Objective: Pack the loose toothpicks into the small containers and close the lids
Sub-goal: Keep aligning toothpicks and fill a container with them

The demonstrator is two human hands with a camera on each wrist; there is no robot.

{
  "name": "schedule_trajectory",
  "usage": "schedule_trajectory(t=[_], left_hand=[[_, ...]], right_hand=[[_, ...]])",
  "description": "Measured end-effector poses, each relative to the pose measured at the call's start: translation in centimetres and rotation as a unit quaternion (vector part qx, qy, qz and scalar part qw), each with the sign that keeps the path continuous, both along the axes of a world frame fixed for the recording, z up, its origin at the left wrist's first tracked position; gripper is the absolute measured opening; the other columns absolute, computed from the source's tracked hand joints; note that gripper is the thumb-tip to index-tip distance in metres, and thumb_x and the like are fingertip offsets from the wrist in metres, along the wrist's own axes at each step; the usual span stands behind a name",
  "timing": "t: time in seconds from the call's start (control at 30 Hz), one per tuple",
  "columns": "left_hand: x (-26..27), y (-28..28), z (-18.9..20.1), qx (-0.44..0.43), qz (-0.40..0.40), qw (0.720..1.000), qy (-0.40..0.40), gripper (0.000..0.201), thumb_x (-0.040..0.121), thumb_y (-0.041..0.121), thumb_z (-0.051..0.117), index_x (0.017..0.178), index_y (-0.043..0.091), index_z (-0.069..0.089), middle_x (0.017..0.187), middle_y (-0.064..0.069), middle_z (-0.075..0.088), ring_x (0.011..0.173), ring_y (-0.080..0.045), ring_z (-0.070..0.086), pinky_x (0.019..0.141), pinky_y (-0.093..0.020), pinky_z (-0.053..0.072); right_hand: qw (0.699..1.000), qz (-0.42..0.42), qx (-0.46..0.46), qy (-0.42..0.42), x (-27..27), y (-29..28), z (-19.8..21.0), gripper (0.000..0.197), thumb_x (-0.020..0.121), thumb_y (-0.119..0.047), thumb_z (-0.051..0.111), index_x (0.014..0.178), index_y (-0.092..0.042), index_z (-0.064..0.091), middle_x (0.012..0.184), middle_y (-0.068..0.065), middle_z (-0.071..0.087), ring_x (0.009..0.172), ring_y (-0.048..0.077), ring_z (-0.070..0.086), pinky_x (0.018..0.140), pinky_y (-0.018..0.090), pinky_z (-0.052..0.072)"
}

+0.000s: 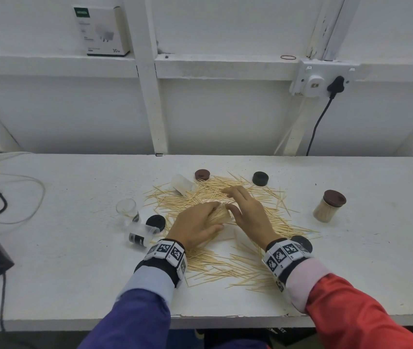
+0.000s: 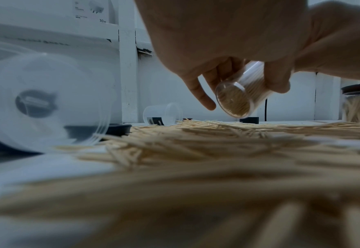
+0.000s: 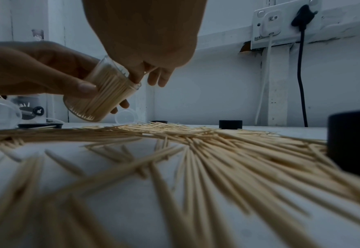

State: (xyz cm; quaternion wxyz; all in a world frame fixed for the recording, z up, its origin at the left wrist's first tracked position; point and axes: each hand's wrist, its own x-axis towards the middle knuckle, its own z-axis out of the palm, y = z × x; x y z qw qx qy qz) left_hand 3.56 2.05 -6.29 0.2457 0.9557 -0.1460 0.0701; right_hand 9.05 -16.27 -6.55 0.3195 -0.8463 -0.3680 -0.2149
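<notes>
A clear container (image 3: 101,94) packed with toothpicks is held tilted above the table (image 1: 351,273) by the left hand (image 1: 195,226), whose fingers and thumb are curled round its wall. The right hand (image 1: 248,210) is positioned at the container's open mouth, fingers relaxed and partly extended; one fingertip appears to touch the rim in the right wrist view, and nothing is seen gripped by it.

The loose toothpicks (image 1: 225,265) are spread in a wide heap across the table under and around both hands. 1 filled container (image 1: 327,207) with a brown lid stands upright well to the right. At the left, 1 empty container (image 1: 127,210) stands upright, another (image 1: 141,234) lies on its side, and a 3rd (image 1: 181,183) lies tipped at the far edge of the heap. A brown lid (image 1: 202,174) and 3 black lids (image 1: 260,178) lie on the table.

Handling, as judged: the toothpicks are very light, stiff, thin and sharp-tipped; single picks are easily snapped or scattered, so a parallel bundle pinched at mid-length is advised. The container wall is smooth, rigid plastic and probably slippery; hold should be taken round the middle of the wall, clear of the mouth. A tilted, lidless container is liable to spill. A lid should be taken by its rim and pressed on squarely.
</notes>
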Motion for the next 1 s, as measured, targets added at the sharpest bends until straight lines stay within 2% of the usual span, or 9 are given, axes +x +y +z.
schedule_trajectory(t=[0.1,0.2,0.27,0.37,0.47,0.67,0.77,0.9,1.0], left_hand=[[0.02,0.06,0.04,-0.001,-0.002,1.000,0.001,0.061,0.091,0.050,0.057,0.141,0.018,0.043,0.130,0.004,0.058,0.115,-0.014,0.054,0.086,-0.026,0.041],[-0.01,0.14,0.04,-0.002,0.002,1.000,0.002,0.062,0.092,0.050,0.057,0.142,0.018,0.042,0.133,0.003,0.056,0.119,-0.014,0.052,0.091,-0.029,0.043],[-0.05,0.18,-0.04,0.002,0.009,1.000,0.000,0.062,0.091,0.050,0.057,0.142,0.019,0.042,0.133,0.004,0.056,0.119,-0.013,0.051,0.091,-0.029,0.043],[-0.10,0.22,-0.04,0.002,0.017,1.000,-0.003,0.061,0.091,0.049,0.057,0.142,0.020,0.041,0.134,0.005,0.055,0.121,-0.013,0.051,0.093,-0.031,0.043],[-0.12,0.19,0.16,0.002,0.029,1.000,-0.001,0.060,0.091,0.046,0.058,0.143,0.019,0.041,0.134,0.003,0.055,0.122,-0.015,0.050,0.094,-0.033,0.043],[-0.16,0.10,0.39,0.010,0.064,0.998,-0.006,0.061,0.091,0.047,0.058,0.143,0.019,0.040,0.136,0.003,0.054,0.125,-0.014,0.048,0.095,-0.031,0.041],[-0.08,0.07,0.40,0.007,0.079,0.997,-0.005,0.062,0.091,0.047,0.058,0.143,0.019,0.040,0.136,0.004,0.054,0.125,-0.014,0.048,0.096,-0.032,0.043],[-0.12,0.04,0.35,0.007,0.081,0.997,-0.009,0.061,0.091,0.047,0.058,0.143,0.020,0.041,0.134,0.004,0.055,0.124,-0.014,0.049,0.094,-0.032,0.044],[-0.18,0.08,0.41,0.006,0.091,0.996,-0.017,0.061,0.091,0.048,0.058,0.143,0.020,0.041,0.135,0.004,0.055,0.125,-0.013,0.049,0.094,-0.032,0.045]], right_hand=[[0.999,-0.049,-0.002,0.006,0.01,-0.31,0.19,0.034,0.091,-0.026,0.065,0.123,-0.015,0.057,0.118,-0.002,0.060,0.091,0.013,0.063,0.056,0.026,0.053],[0.994,-0.092,0.002,0.051,0.02,-0.45,0.00,0.041,0.091,-0.043,0.060,0.122,-0.016,0.059,0.115,-0.004,0.065,0.090,0.010,0.064,0.062,0.027,0.053],[0.993,-0.084,0.015,0.079,0.05,-0.36,-0.18,0.036,0.092,-0.037,0.062,0.118,-0.013,0.063,0.108,-0.001,0.069,0.086,0.013,0.067,0.068,0.033,0.055],[0.997,-0.034,0.020,0.073,0.08,-0.06,-0.42,0.026,0.096,-0.018,0.059,0.118,-0.006,0.064,0.103,0.006,0.070,0.085,0.022,0.068,0.072,0.041,0.056],[0.997,0.001,0.010,0.074,0.00,0.09,-0.46,0.032,0.096,-0.005,0.053,0.127,-0.004,0.059,0.105,0.009,0.069,0.089,0.024,0.067,0.074,0.042,0.056],[0.990,0.000,0.004,0.140,-0.58,0.03,0.19,0.055,0.093,0.003,0.044,0.145,-0.014,0.040,0.125,0.008,0.061,0.111,0.015,0.061,0.088,0.034,0.053],[0.990,0.014,-0.010,0.140,-0.49,-0.12,-0.07,0.061,0.088,0.005,0.043,0.145,-0.015,0.040,0.128,0.006,0.059,0.110,0.017,0.061,0.087,0.039,0.053],[0.988,0.031,-0.022,0.149,-0.61,-0.08,-0.11,0.068,0.085,0.006,0.042,0.148,-0.019,0.036,0.138,0.003,0.053,0.104,0.021,0.062,0.086,0.041,0.054],[0.987,0.005,-0.023,0.157,-0.59,-0.10,0.01,0.072,0.086,0.006,0.044,0.151,-0.021,0.028,0.144,0.005,0.048,0.101,0.025,0.063,0.084,0.041,0.055]])
